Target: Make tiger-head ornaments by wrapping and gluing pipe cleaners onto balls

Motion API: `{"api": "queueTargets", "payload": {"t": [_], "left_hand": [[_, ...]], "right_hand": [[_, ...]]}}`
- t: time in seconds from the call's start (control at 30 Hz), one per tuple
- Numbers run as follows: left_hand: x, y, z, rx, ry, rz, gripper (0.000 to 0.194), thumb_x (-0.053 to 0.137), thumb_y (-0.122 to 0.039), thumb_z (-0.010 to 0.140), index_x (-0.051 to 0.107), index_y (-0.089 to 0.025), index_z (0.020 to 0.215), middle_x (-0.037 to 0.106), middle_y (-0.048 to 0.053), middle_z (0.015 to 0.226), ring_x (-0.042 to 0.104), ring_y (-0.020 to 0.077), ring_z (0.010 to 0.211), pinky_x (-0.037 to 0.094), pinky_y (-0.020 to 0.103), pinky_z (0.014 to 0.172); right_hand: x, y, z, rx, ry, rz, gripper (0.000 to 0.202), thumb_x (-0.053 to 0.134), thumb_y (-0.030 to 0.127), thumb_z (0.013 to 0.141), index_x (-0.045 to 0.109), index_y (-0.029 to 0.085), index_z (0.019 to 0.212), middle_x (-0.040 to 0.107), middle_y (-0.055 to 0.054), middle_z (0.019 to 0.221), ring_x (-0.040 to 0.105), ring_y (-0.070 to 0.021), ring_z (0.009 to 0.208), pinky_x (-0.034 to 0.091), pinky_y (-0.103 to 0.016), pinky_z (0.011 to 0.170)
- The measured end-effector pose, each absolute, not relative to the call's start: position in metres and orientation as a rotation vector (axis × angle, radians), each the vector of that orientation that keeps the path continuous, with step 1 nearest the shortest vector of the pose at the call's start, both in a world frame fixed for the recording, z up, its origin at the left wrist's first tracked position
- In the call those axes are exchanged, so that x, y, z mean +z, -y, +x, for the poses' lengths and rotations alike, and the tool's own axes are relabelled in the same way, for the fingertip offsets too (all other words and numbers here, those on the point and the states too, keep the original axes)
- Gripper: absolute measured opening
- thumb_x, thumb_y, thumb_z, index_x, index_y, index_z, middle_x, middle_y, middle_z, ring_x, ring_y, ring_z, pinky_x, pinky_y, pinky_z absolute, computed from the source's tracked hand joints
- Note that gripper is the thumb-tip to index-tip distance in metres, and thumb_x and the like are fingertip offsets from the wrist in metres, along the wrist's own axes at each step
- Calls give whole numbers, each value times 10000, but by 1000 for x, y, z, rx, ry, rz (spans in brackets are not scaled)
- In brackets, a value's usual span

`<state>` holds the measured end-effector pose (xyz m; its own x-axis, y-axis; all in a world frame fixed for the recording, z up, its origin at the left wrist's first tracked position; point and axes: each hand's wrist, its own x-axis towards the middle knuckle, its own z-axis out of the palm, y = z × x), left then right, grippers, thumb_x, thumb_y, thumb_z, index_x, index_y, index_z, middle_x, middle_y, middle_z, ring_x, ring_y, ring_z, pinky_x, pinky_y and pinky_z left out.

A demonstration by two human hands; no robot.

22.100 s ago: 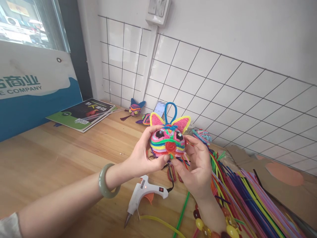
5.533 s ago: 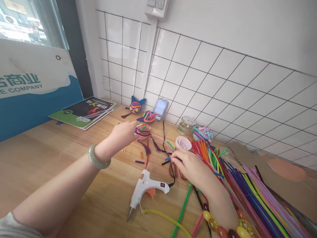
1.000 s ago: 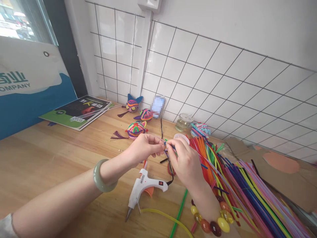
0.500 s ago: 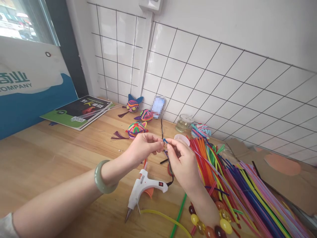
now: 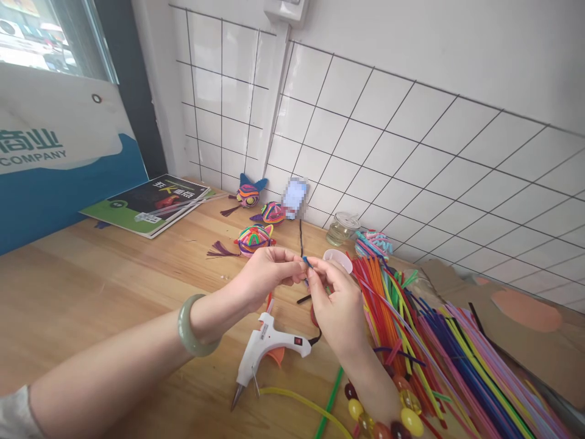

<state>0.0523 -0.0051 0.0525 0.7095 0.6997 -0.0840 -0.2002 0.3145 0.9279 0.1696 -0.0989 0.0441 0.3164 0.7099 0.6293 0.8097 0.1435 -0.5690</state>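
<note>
Between the fingertips of both hands is a short piece of blue pipe cleaner point(image 5: 307, 261), mostly covered by the fingers. My left hand point(image 5: 276, 267) pinches it from the left, a green bangle on that wrist. From the other side my right hand point(image 5: 337, 299) grips it between thumb and forefinger; a bracelet of large beads circles the wrist. Below the hands a white glue gun point(image 5: 269, 341) with an orange trigger rests on the wooden table, its metal nozzle pointing toward me.
Bundles of coloured pipe cleaners point(image 5: 457, 353) cover the right side, beside cardboard point(image 5: 539, 347). Striped tasselled ornaments point(image 5: 255, 239), a phone point(image 5: 295, 198), a glass jar point(image 5: 342, 228) and a pink cup point(image 5: 338, 259) stand toward the wall. Booklets point(image 5: 146, 207) lie back left. A yellow pipe cleaner point(image 5: 306, 397) curves in front.
The blue piece now sits straighter and lower between my fingertips, where it was bent before. Both hands stay pinched together. The whole view has shifted slightly.
</note>
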Motion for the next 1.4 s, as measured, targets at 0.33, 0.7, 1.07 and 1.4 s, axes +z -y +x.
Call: {"api": "queueTargets", "payload": {"t": [0.33,0.7,1.07,1.4], "left_hand": [[50,7,55,686,-438,1036,215,831,-256,606,690,-102,655,685,19,614,625,102,608,507,249,695],[52,10,56,671,-455,967,200,840,-228,587,676,-115,610,679,11,606,621,95,589,541,280,748],[48,9,55,619,-369,896,201,845,-233,602,693,-101,620,667,17,614,615,89,612,530,257,746],[49,-1,52,551,-366,917,187,805,-248,655,702,-93,675,694,54,687,649,122,650,552,303,778]], "right_hand": [[40,98,166,-271,1419,-1561,181,533,166,905,691,195,989,737,-70,888,678,-180,750,579,-317,678],[35,96,164,-414,1455,-1543,221,484,142,930,673,209,1022,722,-79,897,682,-213,834,575,-365,740],[36,97,163,-419,1467,-1539,219,484,137,931,675,203,1014,718,-82,892,679,-218,845,570,-371,750],[37,97,168,-305,1418,-1536,188,525,164,918,684,203,1012,743,-85,924,703,-202,830,599,-344,737]]}}
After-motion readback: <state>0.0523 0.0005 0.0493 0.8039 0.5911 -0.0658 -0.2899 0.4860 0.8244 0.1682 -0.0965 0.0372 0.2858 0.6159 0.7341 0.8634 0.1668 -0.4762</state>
